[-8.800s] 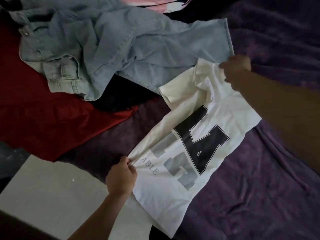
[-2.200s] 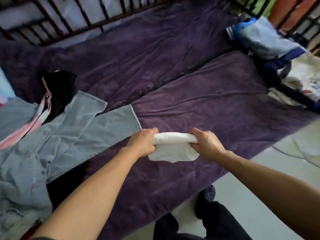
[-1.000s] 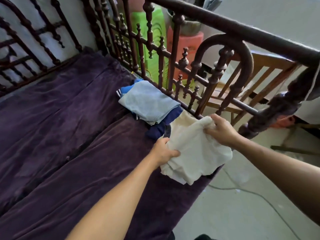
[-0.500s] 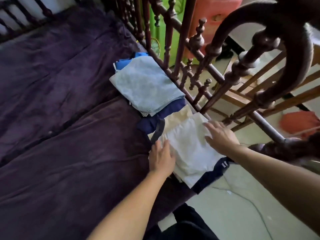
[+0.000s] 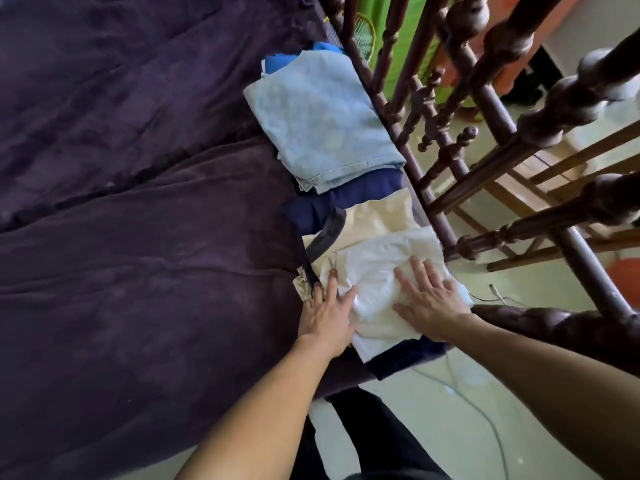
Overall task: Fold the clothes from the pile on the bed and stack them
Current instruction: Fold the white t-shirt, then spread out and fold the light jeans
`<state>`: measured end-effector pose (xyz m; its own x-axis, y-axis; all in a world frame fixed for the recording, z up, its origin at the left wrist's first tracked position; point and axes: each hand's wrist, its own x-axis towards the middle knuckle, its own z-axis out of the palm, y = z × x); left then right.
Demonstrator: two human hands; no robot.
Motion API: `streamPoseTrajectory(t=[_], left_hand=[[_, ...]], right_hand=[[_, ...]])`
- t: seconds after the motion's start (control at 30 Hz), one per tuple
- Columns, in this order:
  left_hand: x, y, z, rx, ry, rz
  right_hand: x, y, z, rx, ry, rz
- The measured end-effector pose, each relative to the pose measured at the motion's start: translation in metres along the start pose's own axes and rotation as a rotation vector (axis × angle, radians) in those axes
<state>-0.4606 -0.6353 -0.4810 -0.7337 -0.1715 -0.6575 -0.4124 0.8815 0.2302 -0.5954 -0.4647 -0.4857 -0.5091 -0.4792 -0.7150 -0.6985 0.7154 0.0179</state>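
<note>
Near the right edge of a purple-blanketed bed (image 5: 138,271): folded white T-shirt (image 5: 377,271) atop a cream garment (image 5: 377,213), with a navy garment (image 5: 346,199) showing beneath. Left hand (image 5: 327,313) flat on its left edge, right hand (image 5: 429,303) flat on its right half, fingers of both straight and spread, gripping nothing. Just beyond, folded light-blue jeans (image 5: 322,123), beside the dark turned-wood bed rail (image 5: 433,188).

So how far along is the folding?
Done: folded denim tops one stack by the rail, over a navy piece. The tee is folded and lies on a cream piece beside it. In hand: the left hand at the tee's edge and the right hand on top press it flat. Left: the pile is out of view, so what remains cannot be told.
</note>
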Motion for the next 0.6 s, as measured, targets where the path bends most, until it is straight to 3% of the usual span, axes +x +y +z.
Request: streamPoseTrajectory(t=[0.13,0.23,0.33,0.6], left_hand=[[-0.040,-0.012,-0.017,-0.094,0.046,-0.036],[-0.088,-0.037,-0.021,-0.151,0.059,-0.131],[-0.146,-0.075,-0.013,-0.223,0.131,-0.232],[-0.337,-0.179,0.050,-0.296,0.325,-0.513]], right_hand=[[-0.014,-0.019,-0.031,-0.198,0.003,0.052],[-0.031,-0.052,-0.059,-0.329,0.188,-0.015],[-0.049,-0.102,-0.076,-0.309,0.296,-0.134],[-0.129,-0.288,-0.066,-0.273,0.390,-0.431]])
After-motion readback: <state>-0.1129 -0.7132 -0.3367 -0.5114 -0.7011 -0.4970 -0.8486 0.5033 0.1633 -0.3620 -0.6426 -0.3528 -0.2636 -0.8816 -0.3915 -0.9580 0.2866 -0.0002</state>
